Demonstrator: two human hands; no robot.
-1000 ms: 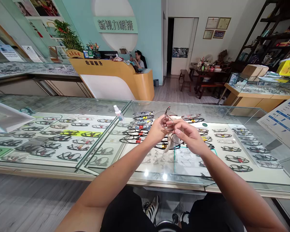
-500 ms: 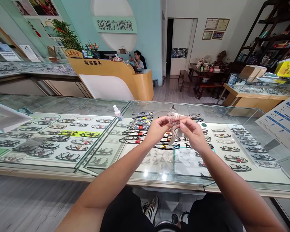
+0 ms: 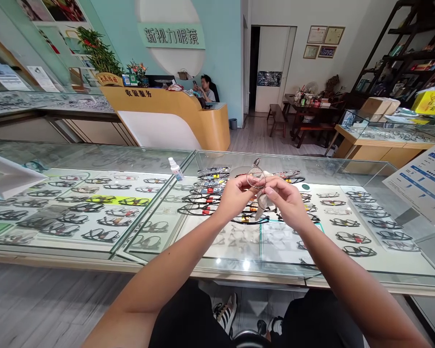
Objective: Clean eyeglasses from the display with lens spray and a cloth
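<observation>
Held up over the glass counter [image 3: 217, 263] is a pair of eyeglasses [image 3: 255, 176] with thin round rims, one lens pointing up. My left hand [image 3: 236, 194] is closed around the frame at its middle. On the other side, my right hand [image 3: 287, 199] pinches a pale cloth [image 3: 261, 210] against the lower lens; part of that lens is hidden by the cloth and fingers. Beneath both hands, several dark-framed glasses [image 3: 199, 210] with red and yellow tags lie in rows. A white spray bottle [image 3: 175, 169] stands on the counter to the left.
More glasses fill the display case at left [image 3: 101, 235] and the right side of the counter. A printed sign [image 3: 420, 183] stands at the right edge. Behind is a wooden reception desk [image 3: 213, 128], where a person [image 3: 207, 92] sits holding a phone.
The eyeglasses have shifted slightly left and tilted in my hands. My right hand has moved a little left with the cloth.
</observation>
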